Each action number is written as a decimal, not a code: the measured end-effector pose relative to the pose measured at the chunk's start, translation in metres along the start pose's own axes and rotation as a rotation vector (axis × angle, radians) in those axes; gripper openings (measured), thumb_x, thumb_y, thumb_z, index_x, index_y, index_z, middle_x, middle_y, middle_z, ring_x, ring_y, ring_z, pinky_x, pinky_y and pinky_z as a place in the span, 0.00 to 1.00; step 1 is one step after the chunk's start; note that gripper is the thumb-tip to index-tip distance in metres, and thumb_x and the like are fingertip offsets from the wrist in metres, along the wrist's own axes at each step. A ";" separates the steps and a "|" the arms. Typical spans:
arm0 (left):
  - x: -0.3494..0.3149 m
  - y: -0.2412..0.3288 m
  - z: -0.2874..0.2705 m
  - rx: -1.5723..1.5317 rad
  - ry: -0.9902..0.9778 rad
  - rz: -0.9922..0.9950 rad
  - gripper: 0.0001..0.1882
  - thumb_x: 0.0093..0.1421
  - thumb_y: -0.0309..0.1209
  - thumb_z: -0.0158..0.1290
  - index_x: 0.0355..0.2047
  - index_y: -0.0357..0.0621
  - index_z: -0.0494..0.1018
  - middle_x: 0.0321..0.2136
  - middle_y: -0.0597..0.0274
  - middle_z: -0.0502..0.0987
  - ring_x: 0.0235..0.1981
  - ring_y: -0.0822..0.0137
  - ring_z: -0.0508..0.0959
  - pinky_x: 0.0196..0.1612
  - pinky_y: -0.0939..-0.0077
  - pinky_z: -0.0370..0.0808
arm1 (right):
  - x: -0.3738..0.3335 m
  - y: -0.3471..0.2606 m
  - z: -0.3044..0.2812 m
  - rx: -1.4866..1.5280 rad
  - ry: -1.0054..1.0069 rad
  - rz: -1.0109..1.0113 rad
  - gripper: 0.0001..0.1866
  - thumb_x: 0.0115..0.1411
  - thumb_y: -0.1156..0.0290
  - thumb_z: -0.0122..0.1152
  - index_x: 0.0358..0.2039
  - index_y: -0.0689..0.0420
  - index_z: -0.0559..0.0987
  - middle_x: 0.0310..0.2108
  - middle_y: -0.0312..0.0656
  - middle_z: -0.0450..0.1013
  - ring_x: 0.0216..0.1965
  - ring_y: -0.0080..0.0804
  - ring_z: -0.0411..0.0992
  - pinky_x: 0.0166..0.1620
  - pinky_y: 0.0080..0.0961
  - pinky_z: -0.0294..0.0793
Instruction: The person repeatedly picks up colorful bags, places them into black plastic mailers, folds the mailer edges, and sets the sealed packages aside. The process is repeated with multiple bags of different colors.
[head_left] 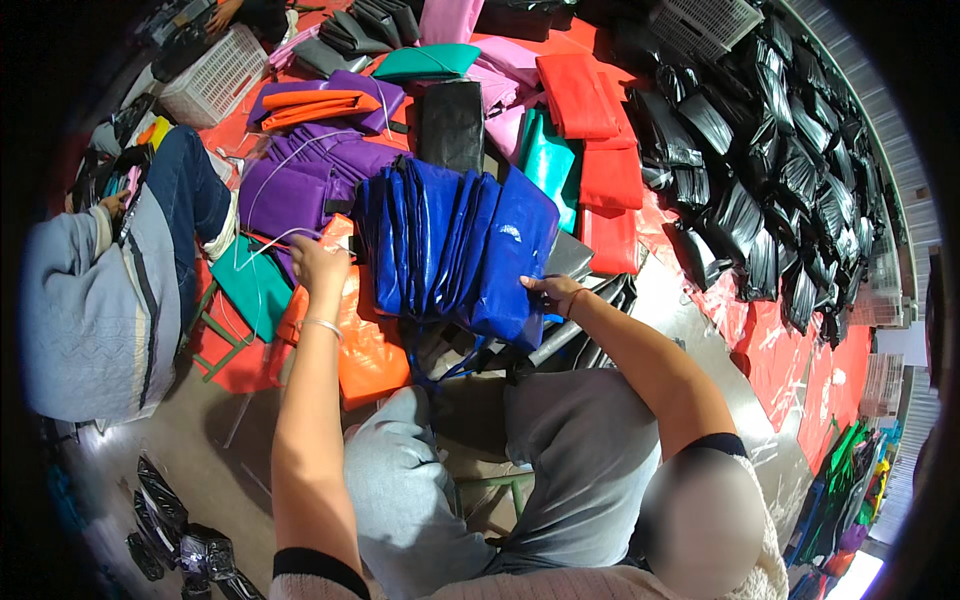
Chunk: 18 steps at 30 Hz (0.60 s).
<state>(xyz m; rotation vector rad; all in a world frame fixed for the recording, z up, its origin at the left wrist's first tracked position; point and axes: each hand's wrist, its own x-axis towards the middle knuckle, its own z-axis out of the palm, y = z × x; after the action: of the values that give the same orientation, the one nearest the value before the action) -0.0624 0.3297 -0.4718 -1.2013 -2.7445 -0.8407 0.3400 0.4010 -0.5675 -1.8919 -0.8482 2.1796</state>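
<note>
A row of shiny blue folded plastic pieces (420, 235) stands on edge above my knees, its rightmost piece leaning outward. My right hand (552, 292) grips the near right edge of that blue folded plastic piece (515, 260), thumb on top. Left of the stack, my left hand (320, 265) is closed in a pinch on a thin white cord (268, 246), which loops over the purple folded pieces (290, 200). Orange folded plastic (368, 345) lies below my left hand and beside the blue stack. Part of my left fingers' grip is hidden.
Red folded pieces (608, 170), teal ones (550, 165) and a black one (452, 125) lie beyond the stack. Many black wrapped packages (750, 180) are heaped at right. A seated person (95, 310) works at left, near a white plastic crate (217, 78).
</note>
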 end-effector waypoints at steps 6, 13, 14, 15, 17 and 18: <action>-0.070 0.095 0.001 -0.325 -0.810 0.261 0.50 0.58 0.67 0.48 0.62 0.30 0.61 0.60 0.28 0.64 0.62 0.38 0.65 0.64 0.56 0.61 | -0.003 -0.002 0.011 0.264 -0.046 -0.149 0.51 0.46 0.46 0.77 0.59 0.65 0.63 0.55 0.53 0.70 0.54 0.48 0.70 0.56 0.50 0.71; -0.091 0.086 0.043 -0.318 -1.213 -0.038 0.63 0.52 0.60 0.57 0.69 0.25 0.38 0.68 0.30 0.47 0.71 0.48 0.50 0.71 0.65 0.50 | 0.005 0.000 0.035 0.315 -0.100 -0.213 0.56 0.53 0.27 0.56 0.68 0.58 0.55 0.64 0.53 0.62 0.65 0.46 0.60 0.65 0.47 0.59; -0.090 0.083 0.048 -0.347 -1.237 -0.083 0.63 0.51 0.58 0.59 0.69 0.24 0.37 0.68 0.30 0.48 0.71 0.49 0.50 0.70 0.66 0.50 | 0.006 -0.002 0.036 0.346 -0.224 -0.182 0.55 0.54 0.26 0.53 0.68 0.57 0.57 0.65 0.51 0.61 0.65 0.45 0.60 0.66 0.46 0.59; -0.089 0.080 0.051 -0.376 -1.256 -0.127 0.63 0.51 0.55 0.60 0.69 0.24 0.36 0.68 0.30 0.48 0.71 0.49 0.50 0.70 0.67 0.51 | 0.006 -0.004 0.037 0.333 -0.259 -0.146 0.52 0.56 0.24 0.45 0.68 0.54 0.60 0.66 0.46 0.62 0.64 0.44 0.62 0.66 0.48 0.59; -0.089 0.083 0.059 -0.421 -1.290 -0.174 0.66 0.50 0.52 0.62 0.69 0.26 0.30 0.69 0.33 0.47 0.71 0.50 0.51 0.70 0.67 0.51 | 0.006 -0.007 0.036 0.383 -0.315 -0.110 0.52 0.56 0.24 0.46 0.68 0.53 0.61 0.65 0.47 0.63 0.63 0.45 0.64 0.65 0.49 0.60; -0.091 0.085 0.063 -0.476 -1.305 -0.193 0.66 0.50 0.52 0.63 0.69 0.26 0.29 0.69 0.33 0.47 0.71 0.50 0.51 0.70 0.67 0.52 | 0.006 -0.007 0.036 0.413 -0.353 -0.090 0.52 0.56 0.24 0.46 0.68 0.52 0.61 0.65 0.48 0.64 0.62 0.46 0.65 0.65 0.49 0.60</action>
<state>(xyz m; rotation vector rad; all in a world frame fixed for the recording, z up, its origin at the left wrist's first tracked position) 0.0715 0.3468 -0.5071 -2.2039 -3.7947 -0.9746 0.3032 0.3983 -0.5674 -1.2804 -0.4612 2.4351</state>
